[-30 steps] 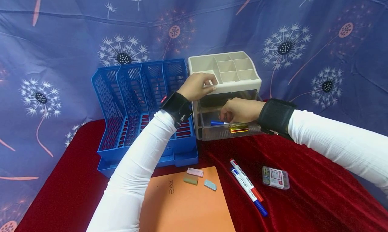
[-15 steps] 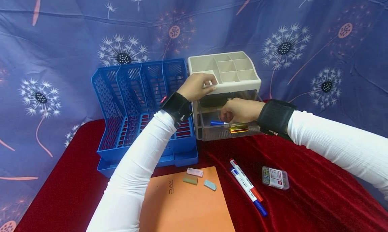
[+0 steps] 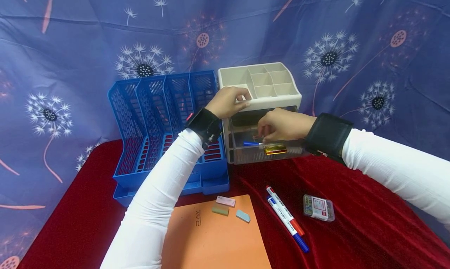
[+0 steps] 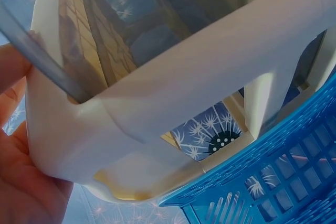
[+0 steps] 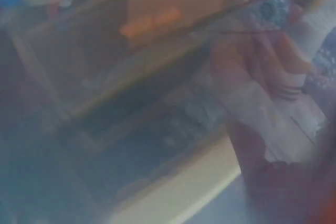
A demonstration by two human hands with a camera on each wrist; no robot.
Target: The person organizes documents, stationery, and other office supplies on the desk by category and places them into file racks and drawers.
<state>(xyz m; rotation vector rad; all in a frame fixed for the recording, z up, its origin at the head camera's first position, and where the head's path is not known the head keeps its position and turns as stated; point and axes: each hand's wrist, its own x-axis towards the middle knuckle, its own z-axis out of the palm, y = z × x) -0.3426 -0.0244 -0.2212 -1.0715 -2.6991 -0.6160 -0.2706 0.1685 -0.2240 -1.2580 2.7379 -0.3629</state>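
Observation:
My left hand [image 3: 230,100] grips the front top edge of a white desk organizer [image 3: 261,103]; in the left wrist view its fingers [image 4: 13,66] wrap the organizer's corner. Below that, a clear drawer [image 3: 242,155] is pulled out. My right hand [image 3: 281,125] is over the drawer with bent fingers, the fingertips low inside it. Whether they hold anything is hidden. A blue-capped marker [image 3: 251,143] lies in the drawer beside those fingertips. At the drawer front is a shiny yellow piece [image 3: 275,149]. The right wrist view is blurred, showing drawer plastic [image 5: 131,103] and reflections.
A blue file rack [image 3: 168,159] adjoins the organizer's left side. In front lie an orange board [image 3: 218,241] with pink [image 3: 225,201], green [image 3: 220,210] and light-blue [image 3: 243,216] blocks, a red marker [image 3: 284,210], a blue marker [image 3: 288,224] and a small clear case [image 3: 318,208].
My right hand has risen slightly and shifted a little right, its fingers a bit farther from the marker in the drawer. My left hand keeps its hold on the organizer.

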